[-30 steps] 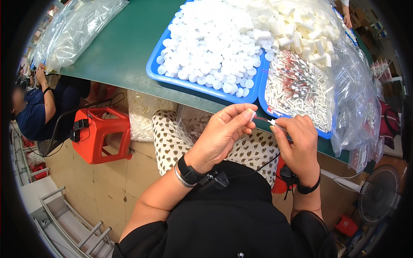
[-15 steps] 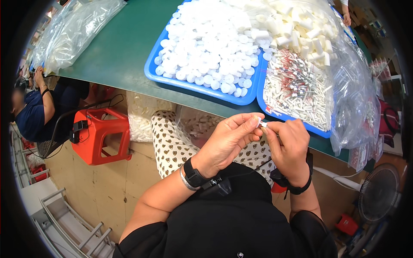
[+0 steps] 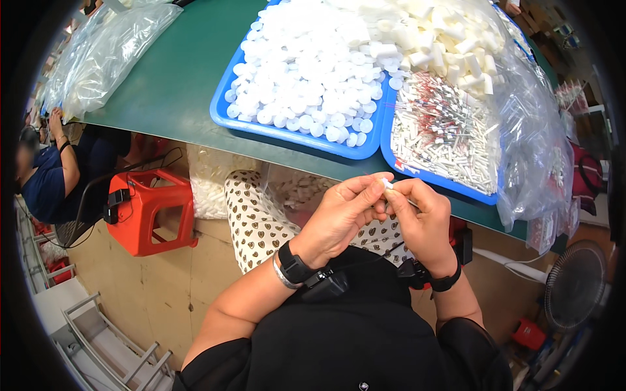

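Note:
In front of my lap, my left hand and my right hand meet, fingertips pinched together. Between them is a small white part, mostly covered by the fingers; its exact kind cannot be made out. Just beyond the hands, the right blue tray holds small white tubular pieces and a bunch of small parts with red wires. To its left, another blue tray is heaped with translucent white round caps.
Cream-white cylinders pile up behind the right tray, beside clear plastic bags. The trays stand on a green table. A red stool is at left, near a seated person. A fan stands at right.
My right hand has shifted left and curled closer to my left hand, covering more of the small white part. The trays appear slightly further left as the view moves.

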The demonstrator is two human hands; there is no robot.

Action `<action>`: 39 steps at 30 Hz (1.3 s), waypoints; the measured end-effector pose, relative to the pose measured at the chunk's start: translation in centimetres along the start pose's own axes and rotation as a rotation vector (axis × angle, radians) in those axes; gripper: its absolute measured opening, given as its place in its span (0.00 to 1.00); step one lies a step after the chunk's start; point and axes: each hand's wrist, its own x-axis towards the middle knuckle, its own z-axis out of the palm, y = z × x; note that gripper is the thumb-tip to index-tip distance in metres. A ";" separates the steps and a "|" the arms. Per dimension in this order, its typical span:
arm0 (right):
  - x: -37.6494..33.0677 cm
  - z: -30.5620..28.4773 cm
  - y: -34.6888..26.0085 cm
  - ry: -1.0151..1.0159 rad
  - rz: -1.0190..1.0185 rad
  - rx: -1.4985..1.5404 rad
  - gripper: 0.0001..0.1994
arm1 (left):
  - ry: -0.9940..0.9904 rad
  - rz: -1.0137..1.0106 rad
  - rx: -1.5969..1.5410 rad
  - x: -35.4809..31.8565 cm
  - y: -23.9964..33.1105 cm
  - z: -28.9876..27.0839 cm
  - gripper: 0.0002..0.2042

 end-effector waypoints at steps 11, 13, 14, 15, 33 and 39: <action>3.0 -6.9 2.6 0.140 -0.243 -0.810 0.05 | 0.126 0.125 0.099 -0.6 1.3 0.5 0.14; 3.2 -7.2 3.1 0.096 -0.276 -0.883 0.05 | 0.134 0.120 0.103 -0.4 1.1 1.0 0.14; 3.2 -7.3 3.2 0.081 -0.279 -0.885 0.05 | 0.114 0.124 0.107 -0.3 1.0 0.7 0.14; 3.3 -7.3 3.3 0.067 -0.281 -0.886 0.05 | 0.122 0.126 0.111 -0.3 0.8 0.6 0.14; 1.1 -4.1 0.0 0.001 -0.294 -0.269 0.04 | 0.133 0.219 0.068 -0.5 1.8 1.7 0.21; 1.3 -3.2 0.1 -0.029 -0.297 -0.206 0.03 | 0.103 0.212 0.159 -0.4 1.1 1.8 0.20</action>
